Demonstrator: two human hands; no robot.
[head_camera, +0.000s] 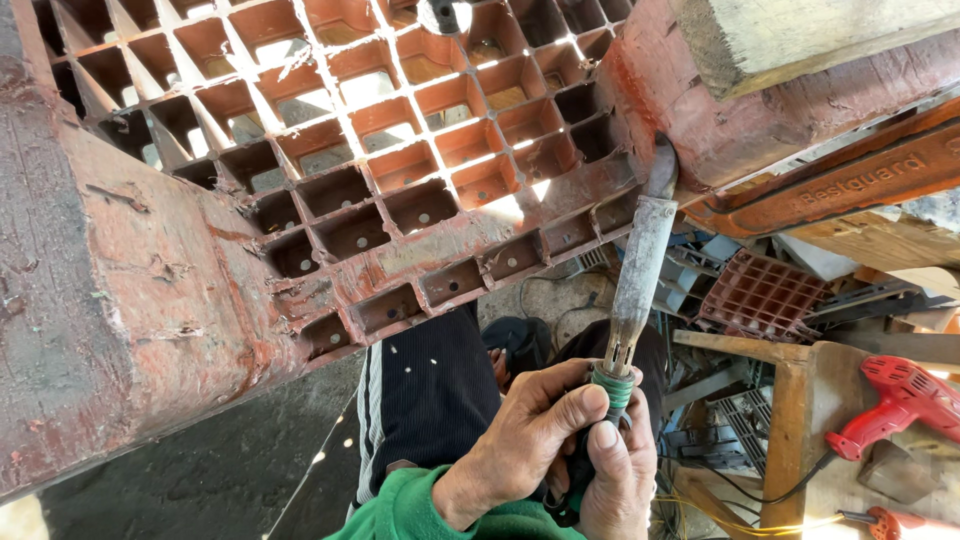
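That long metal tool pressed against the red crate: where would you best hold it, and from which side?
Probably at the green-wrapped handle end, coming from below. The tool stands nearly upright with its tip against the red crate overhead, and its bare metal shaft looks like the working part. Both hands, left and right, grip that lower end.

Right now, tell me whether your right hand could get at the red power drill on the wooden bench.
Probably not as things stand: the right hand is wrapped around the soldering iron together with the left hand, and the red drill lies well off to the side.
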